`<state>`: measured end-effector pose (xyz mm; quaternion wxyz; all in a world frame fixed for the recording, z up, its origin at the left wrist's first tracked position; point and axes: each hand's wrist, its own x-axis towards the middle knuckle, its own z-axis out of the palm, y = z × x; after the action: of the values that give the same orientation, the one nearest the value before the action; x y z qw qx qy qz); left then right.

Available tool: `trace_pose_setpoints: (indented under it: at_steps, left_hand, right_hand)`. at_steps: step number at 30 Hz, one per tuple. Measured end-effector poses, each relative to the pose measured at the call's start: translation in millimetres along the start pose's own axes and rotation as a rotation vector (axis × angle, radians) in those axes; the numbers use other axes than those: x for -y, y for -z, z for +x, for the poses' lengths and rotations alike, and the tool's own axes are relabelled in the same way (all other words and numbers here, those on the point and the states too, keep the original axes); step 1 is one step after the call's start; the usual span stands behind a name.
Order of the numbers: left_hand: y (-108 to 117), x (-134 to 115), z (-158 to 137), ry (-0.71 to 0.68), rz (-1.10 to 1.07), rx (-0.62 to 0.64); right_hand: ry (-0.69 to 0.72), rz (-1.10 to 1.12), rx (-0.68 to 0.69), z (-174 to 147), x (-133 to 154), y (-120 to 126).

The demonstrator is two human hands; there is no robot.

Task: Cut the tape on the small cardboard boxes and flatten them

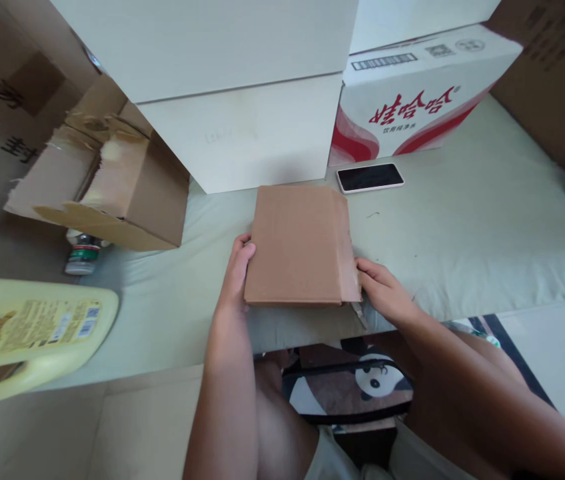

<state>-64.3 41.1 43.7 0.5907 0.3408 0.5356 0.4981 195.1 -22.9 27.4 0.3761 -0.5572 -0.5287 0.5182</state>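
A small brown cardboard box [295,243] lies on the pale green cloth in front of me, its flap folded out along the right side. My left hand [240,267] is closed on the box's left side, thumb at the top edge and fingers behind. At the lower right corner, my right hand [380,287] pinches the flap's edge; its fingertips are partly hidden. A torn strip [359,313] hangs below that corner. Beyond the box, a phone [370,178] lies flat with a dark screen.
White cartons [247,133] stand behind the box, beside a red-and-white water carton [412,113]. To the left are an opened cardboard box [155,193], a bottle [82,253] and a yellow jug [52,327]. A panda-print item [347,387] lies below the cloth's front edge.
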Motion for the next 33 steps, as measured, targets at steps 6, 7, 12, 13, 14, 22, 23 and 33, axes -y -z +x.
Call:
trace_pose_setpoints:
  at_steps: [6, 7, 12, 13, 14, 22, 23, 33]
  left_hand:
    - [0.1, 0.8, 0.6, 0.001, -0.027, -0.003]
    - [0.1, 1.0, 0.7, 0.001, -0.026, -0.002]
    - [-0.5, 1.2, 0.7, 0.003, -0.034, 0.001]
    - [-0.5, 1.2, 0.7, 0.004, -0.037, -0.001]
    - [-0.5, 1.3, 0.7, 0.005, -0.037, -0.003]
    - [-1.0, 1.6, 1.4, 0.016, -0.018, -0.005]
    - [-1.1, 1.6, 1.5, 0.017, -0.023, -0.008]
    - [-2.3, 1.7, -0.8, 0.009, -0.008, 0.017]
  right_hand:
    - [-0.006, -0.011, 0.004, -0.3, -0.5, -0.9]
    - [-0.007, -0.011, 0.002, -0.3, -0.3, -1.1]
    - [-0.01, -0.006, -0.002, -0.2, 0.5, -1.5]
    - [-0.011, -0.007, 0.0, -0.2, 0.6, -1.6]
    - [-0.01, -0.01, -0.002, -0.2, 0.6, -1.7]
    - [0.015, -0.029, -0.011, -0.2, 2.4, -2.7]
    - [0.019, -0.025, -0.012, -0.1, 2.4, -2.9]
    - [0.02, -0.043, -0.012, 0.5, -1.6, -3.8]
